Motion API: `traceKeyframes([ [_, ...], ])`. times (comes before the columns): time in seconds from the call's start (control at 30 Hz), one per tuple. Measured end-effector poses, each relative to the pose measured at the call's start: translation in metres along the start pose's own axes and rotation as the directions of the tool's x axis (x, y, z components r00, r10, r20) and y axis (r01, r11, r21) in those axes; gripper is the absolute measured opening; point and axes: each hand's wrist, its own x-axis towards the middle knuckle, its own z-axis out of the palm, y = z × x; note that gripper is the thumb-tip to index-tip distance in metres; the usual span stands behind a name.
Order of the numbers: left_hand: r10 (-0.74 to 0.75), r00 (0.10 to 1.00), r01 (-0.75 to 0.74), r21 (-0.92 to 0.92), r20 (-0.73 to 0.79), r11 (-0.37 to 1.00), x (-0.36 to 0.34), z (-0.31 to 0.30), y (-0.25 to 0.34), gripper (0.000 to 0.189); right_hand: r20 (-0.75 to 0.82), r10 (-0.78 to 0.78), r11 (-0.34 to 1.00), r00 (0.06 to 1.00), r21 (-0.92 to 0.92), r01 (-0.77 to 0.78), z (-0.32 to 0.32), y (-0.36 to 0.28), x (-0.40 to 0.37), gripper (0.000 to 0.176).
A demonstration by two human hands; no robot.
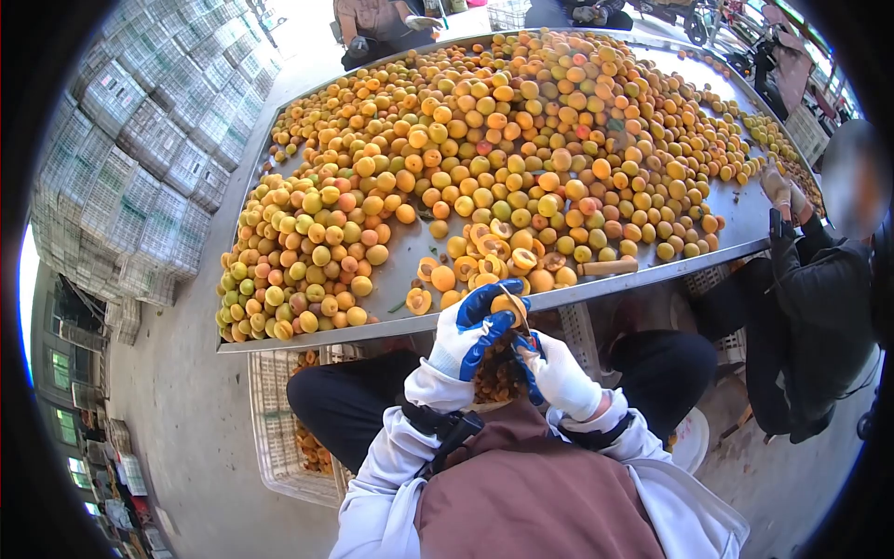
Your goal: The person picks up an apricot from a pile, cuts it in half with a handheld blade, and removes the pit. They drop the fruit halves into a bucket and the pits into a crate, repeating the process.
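You have bare table (pixel 407 247) between the left apricot heap (pixel 298 265) and the halved fruit (pixel 489 247); a co-worker's hand (pixel 778 186) crowds the table's far right edge.

No legible text or labels

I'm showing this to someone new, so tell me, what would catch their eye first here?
The huge heap of apricots covering the metal table dominates the upper middle. Just below its front edge, the gloved left hand holds one apricot while the right hand sets a knife to it. Halved apricots lie near that edge, and stacked crates fill the left.
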Motion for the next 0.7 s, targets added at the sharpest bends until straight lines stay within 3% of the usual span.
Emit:
traceKeyframes([
  [0.07,-0.116,0.991,0.097,-0.244,-0.066,0.965,0.000,0.009,-0.011,0.047,-0.134,-0.148,0.986,0.980,0.055,0.157,0.014,0.019,0.009,0.024],
  [0.13,-0.132,0.989,0.116,-0.189,-0.071,0.975,0.000,0.018,-0.017,0.047,-0.197,-0.167,0.986,0.966,-0.033,0.164,0.016,0.027,0.017,0.022],
  [0.2,-0.177,0.977,0.126,-0.344,-0.121,0.930,0.002,0.022,-0.024,0.049,-0.229,-0.180,0.980,0.956,0.038,0.194,0.016,0.037,0.025,0.020],
  [0.23,-0.169,0.981,0.120,-0.374,-0.100,0.920,0.004,0.021,-0.017,0.041,-0.230,-0.179,0.981,0.956,0.036,0.192,0.015,0.032,0.022,0.020],
  [0.33,-0.136,0.984,0.105,-0.236,-0.118,0.966,0.010,0.014,-0.025,0.036,-0.249,-0.163,0.982,0.955,-0.131,0.134,0.013,0.021,0.014,0.018],
  [0.4,-0.090,0.976,0.077,-0.072,-0.200,0.994,0.016,0.018,-0.032,0.027,-0.266,-0.336,0.937,0.903,-0.187,0.294,0.017,0.029,0.017,0.019],
  [0.47,-0.126,0.945,0.111,-0.068,-0.302,0.991,0.021,0.024,-0.036,0.024,-0.278,-0.329,0.944,0.903,-0.135,0.302,0.019,0.041,0.026,0.021],
  [0.53,-0.150,0.948,0.135,-0.072,-0.281,0.988,0.025,0.021,-0.034,0.023,-0.226,-0.152,0.939,0.962,0.271,0.212,0.021,0.047,0.031,0.023],
  [0.57,-0.180,0.948,0.165,-0.079,-0.262,0.983,0.024,0.020,-0.035,0.022,-0.227,-0.148,0.939,0.963,0.272,0.208,0.020,0.046,0.030,0.023],
  [0.63,-0.190,0.951,0.164,-0.122,-0.245,0.979,0.024,0.021,-0.033,0.022,-0.077,0.036,0.823,0.996,0.567,0.014,0.013,0.038,0.028,0.024],
  [0.67,-0.194,0.954,0.159,-0.162,-0.228,0.974,0.024,0.021,-0.033,0.023,-0.078,0.038,0.823,0.996,0.567,0.013,0.010,0.035,0.026,0.024],
  [0.7,-0.183,0.961,0.150,-0.166,-0.208,0.975,0.023,0.021,-0.033,0.025,0.020,0.028,0.704,0.999,0.709,-0.034,0.008,0.033,0.024,0.024],
])
